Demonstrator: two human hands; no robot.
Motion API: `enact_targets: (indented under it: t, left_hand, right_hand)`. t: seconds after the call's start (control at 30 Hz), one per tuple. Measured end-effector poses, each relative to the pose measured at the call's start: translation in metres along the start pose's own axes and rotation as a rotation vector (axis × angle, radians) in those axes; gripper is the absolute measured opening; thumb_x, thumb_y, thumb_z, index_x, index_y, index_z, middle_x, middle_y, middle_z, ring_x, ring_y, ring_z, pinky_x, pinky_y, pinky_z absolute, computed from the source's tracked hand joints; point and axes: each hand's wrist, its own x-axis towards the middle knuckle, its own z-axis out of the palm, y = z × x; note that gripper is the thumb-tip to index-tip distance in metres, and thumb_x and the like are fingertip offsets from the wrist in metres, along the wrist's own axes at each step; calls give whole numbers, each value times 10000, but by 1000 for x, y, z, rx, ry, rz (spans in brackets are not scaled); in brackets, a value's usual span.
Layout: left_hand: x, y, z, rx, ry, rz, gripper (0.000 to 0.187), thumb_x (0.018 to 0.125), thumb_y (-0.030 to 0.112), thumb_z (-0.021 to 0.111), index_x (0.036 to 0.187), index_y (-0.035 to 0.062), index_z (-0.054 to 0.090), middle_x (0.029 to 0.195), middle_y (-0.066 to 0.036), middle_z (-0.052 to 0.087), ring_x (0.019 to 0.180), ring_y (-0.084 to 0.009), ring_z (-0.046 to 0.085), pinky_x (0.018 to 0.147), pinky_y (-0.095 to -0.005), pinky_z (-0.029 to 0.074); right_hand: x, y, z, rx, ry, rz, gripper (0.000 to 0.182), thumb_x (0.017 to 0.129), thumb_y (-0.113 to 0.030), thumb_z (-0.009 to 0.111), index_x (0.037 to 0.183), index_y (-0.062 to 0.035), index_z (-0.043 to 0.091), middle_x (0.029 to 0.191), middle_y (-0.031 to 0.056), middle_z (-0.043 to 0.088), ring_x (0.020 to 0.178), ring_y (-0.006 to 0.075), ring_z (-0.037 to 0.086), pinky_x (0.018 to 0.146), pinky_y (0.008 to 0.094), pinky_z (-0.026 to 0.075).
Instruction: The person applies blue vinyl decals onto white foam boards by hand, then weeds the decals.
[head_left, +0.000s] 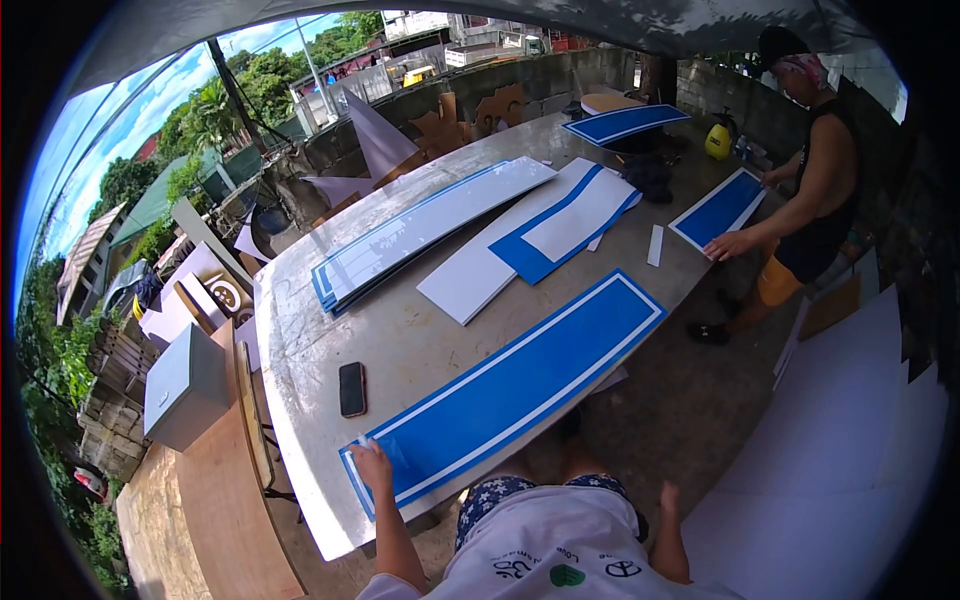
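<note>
A long blue panel (510, 375) with a white inner border lies flat along the near edge of the table. My left hand (370, 468) is at its left end, fingers closed on something small and pale that I cannot make out. A faint light patch shows on the blue surface beside those fingers. My right hand (669, 497) hangs low at my right side, away from the table; its fingers look stretched out, with nothing seen in them. A black phone (352, 389) lies on the table just beyond my left hand.
On the metal table (300, 440) lie stacked white panels (440, 225), a blue-and-white panel (565, 225) and a white strip (655, 245). Across to the right a person (815, 170) handles a smaller blue panel (718, 210). A yellow sprayer (719, 140) stands behind; white sheets (820, 450) are at right.
</note>
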Motion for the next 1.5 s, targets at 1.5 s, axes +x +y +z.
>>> enact_targets:
  t: [1.5]
  left_hand:
    - [27,-61,44,-21,2,167,462,853,275,625,1058,-120,501,1025,-287,546,990,-428,517,876,-451,409]
  right_hand:
    - [-409,-585,-87,866,-1444,-1890,283,916,-333,472,786,-89,532,671,8,471,552,185,452,728,393,360]
